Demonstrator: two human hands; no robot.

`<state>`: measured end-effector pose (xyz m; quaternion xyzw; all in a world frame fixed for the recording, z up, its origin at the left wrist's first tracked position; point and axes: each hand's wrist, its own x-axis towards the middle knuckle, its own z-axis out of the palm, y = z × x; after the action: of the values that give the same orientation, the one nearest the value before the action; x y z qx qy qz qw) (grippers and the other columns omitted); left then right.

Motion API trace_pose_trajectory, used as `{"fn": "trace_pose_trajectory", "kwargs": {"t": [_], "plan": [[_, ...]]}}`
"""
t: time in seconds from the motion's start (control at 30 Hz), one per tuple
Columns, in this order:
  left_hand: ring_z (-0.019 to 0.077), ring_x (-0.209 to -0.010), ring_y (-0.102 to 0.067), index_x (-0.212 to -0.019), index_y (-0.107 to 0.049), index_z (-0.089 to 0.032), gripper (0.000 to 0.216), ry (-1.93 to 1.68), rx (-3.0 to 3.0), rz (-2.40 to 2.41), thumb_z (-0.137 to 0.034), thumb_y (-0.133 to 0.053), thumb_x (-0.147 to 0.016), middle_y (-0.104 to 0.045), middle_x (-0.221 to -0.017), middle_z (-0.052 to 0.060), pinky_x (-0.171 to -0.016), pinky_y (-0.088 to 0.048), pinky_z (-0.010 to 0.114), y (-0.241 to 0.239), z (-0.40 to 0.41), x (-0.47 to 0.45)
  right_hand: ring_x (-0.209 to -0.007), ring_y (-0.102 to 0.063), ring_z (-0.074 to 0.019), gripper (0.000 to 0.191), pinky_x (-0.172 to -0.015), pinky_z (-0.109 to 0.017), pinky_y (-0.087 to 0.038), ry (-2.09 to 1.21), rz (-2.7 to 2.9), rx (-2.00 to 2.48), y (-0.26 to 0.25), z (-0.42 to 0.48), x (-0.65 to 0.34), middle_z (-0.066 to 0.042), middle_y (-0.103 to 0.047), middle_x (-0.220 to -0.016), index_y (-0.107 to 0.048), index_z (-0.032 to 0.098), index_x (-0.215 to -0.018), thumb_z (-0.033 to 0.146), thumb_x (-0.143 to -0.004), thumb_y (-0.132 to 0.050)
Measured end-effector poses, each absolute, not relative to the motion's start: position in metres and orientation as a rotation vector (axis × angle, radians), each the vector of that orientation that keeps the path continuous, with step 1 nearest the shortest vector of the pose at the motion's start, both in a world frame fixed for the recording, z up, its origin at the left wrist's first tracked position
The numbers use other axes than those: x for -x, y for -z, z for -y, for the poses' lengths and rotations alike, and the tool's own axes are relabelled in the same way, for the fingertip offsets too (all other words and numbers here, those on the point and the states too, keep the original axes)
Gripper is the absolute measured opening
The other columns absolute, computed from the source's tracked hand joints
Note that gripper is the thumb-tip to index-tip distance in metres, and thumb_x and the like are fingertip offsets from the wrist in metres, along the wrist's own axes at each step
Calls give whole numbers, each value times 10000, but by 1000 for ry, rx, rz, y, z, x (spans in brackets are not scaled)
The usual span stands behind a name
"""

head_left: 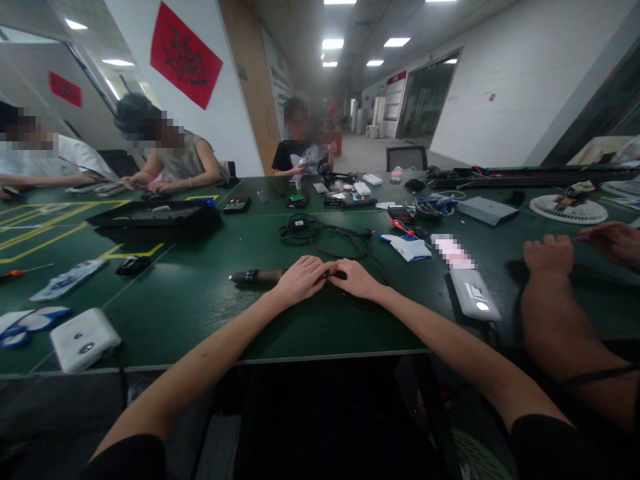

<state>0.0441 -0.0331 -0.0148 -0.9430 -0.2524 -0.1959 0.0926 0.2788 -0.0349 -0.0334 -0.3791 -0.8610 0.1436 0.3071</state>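
Observation:
A dark inline electric screwdriver (257, 276) lies across the green table in front of me, its chuck end pointing left. My left hand (303, 281) is closed over the body of the screwdriver, hiding much of it. At its rear end, my right hand (356, 279) is closed with bent fingers, and the fingertips of both hands nearly meet. What exactly sits between those fingertips is too small to make out. Just beyond the hands lies a loosely coiled black cable (325, 241) with a small block (299, 225) on it.
A black tray (155, 220) stands at left, with a white device (84, 339) nearer me. To the right are a blue-white packet (409, 248), a red-handled screwdriver (403, 227) and a white box-shaped device (474, 293). A co-worker's arm (555, 300) rests close at right; several people sit opposite.

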Motion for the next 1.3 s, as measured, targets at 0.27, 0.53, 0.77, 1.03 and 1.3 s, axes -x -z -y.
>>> {"fn": "trace_pose_trajectory", "kwargs": {"t": [0.27, 0.53, 0.77, 1.03, 1.3], "plan": [[266, -1181, -570, -1514, -424, -218, 501, 587, 2813, 747, -259, -479, -1017, -644, -1217, 103, -1071, -435, 452, 14, 32, -44, -962, -637, -211, 68, -900, -347, -489, -374, 2274, 997, 33, 35, -279, -59, -712, -1006, -706, 186, -938, 252, -950, -695], [264, -1157, -581, -1520, -419, -222, 521, 588, 2800, 752, -235, -479, -1003, -649, -1185, 101, -1065, -438, 453, 16, 31, -44, -961, -637, -207, 54, -915, -346, -484, -363, 2280, 999, 34, 35, -279, -52, -710, -1007, -701, 191, -935, 244, -947, -694], [255, -1169, -577, -1519, -419, -222, 518, 574, 2812, 750, -219, -478, -1004, -654, -1191, 95, -1071, -430, 444, 15, 32, -43, -960, -631, -210, 49, -908, -350, -486, -381, 2280, 998, 34, 34, -279, -58, -707, -1006, -702, 190, -952, 237, -940, -700], [262, -1183, -573, -1525, -411, -227, 524, 550, 2819, 732, -203, -459, -1003, -647, -1199, 96, -1079, -424, 452, 14, 32, -44, -965, -636, -212, 63, -914, -358, -490, -383, 2276, 996, 33, 35, -278, -56, -710, -1012, -711, 194, -967, 251, -952, -691], [256, -1181, -573, -1508, -433, -229, 502, 555, 2833, 715, -208, -454, -1007, -650, -1189, 94, -1083, -418, 448, 13, 35, -45, -972, -634, -212, 69, -924, -356, -486, -378, 2283, 999, 34, 35, -279, -59, -711, -1018, -713, 190, -992, 233, -941, -695]]}}
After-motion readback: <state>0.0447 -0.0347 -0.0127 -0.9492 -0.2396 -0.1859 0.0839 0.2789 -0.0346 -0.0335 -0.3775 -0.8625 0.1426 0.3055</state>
